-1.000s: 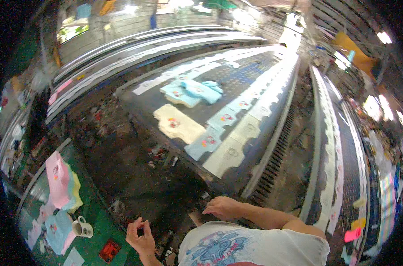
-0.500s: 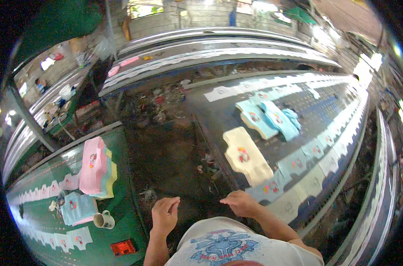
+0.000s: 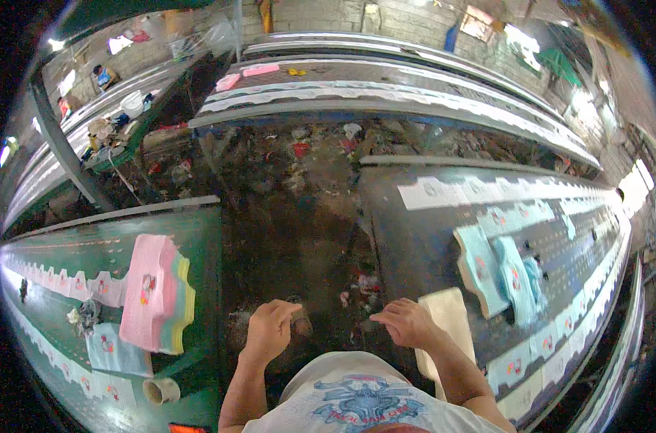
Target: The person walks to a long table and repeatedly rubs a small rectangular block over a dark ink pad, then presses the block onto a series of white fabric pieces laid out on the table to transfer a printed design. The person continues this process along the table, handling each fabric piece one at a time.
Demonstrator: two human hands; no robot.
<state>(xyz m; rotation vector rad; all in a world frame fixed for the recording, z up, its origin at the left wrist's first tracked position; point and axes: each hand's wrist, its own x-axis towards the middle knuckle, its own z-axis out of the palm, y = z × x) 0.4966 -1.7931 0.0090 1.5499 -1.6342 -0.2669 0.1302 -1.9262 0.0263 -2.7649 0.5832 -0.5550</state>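
Note:
My left hand [image 3: 272, 328] hangs over the dark gap between two long tables, its fingers curled together with nothing visible in them. Opposite it, my right hand [image 3: 407, 322] is also closed and seemingly empty, in front of a cream cloth stack [image 3: 449, 325] on the right table; the forearm covers part of that stack. Beyond it lie two light-blue stacks of printed cloth pieces [image 3: 481, 272] and a bunched blue cloth [image 3: 536, 281]. On the green left table [image 3: 198, 238] stands a tall stack of pink, green and yellow printed cloths [image 3: 149, 292], apart from my left hand.
A light-blue cloth pile [image 3: 119, 350], a pale mug [image 3: 160, 391] and an orange-red object [image 3: 187, 428] occupy the left table. Rows of printed pieces [image 3: 515, 368] line the right table [image 3: 393, 216]. Scraps litter the floor [image 3: 299, 155]. People [image 3: 106, 76] are far left.
My view has turned left and shifted, so the right table's stacks appear farther right and lower. Both hands stay closed before my body; no cloth has been picked up.

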